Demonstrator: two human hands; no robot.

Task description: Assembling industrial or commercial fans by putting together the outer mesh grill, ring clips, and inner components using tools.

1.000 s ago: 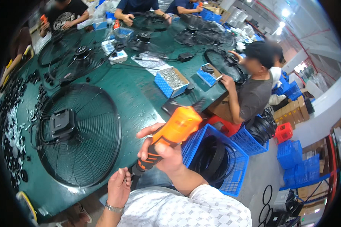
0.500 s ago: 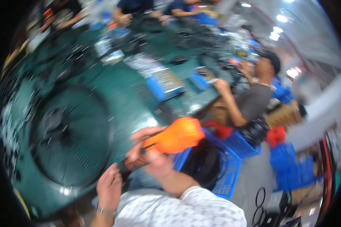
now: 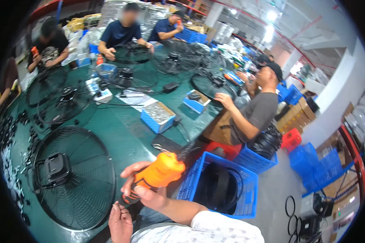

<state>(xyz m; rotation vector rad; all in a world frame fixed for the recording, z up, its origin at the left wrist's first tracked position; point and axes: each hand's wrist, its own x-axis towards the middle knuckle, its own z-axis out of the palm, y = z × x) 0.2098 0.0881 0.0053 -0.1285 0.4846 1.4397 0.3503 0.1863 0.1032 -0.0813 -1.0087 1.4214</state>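
Note:
My right hand (image 3: 140,188) grips an orange power screwdriver (image 3: 156,175), held above the near edge of the green table (image 3: 125,133). Its black tip points down and to the left. Just below it my left hand (image 3: 119,220) pinches something small at the tip; what it is, I cannot make out. A round black wire fan guard (image 3: 71,176) with a black motor block (image 3: 52,170) lies flat on the table left of both hands.
A blue crate (image 3: 221,186) with black rings stands right of me. A blue tray of metal parts (image 3: 158,116) and more fan guards lie further back. Several other people work around the table; one sits at the right edge. Small black parts line the left rim.
The view has swung and settled after a blurred moment. My hands hold the orange screwdriver much as before, slightly lower in view.

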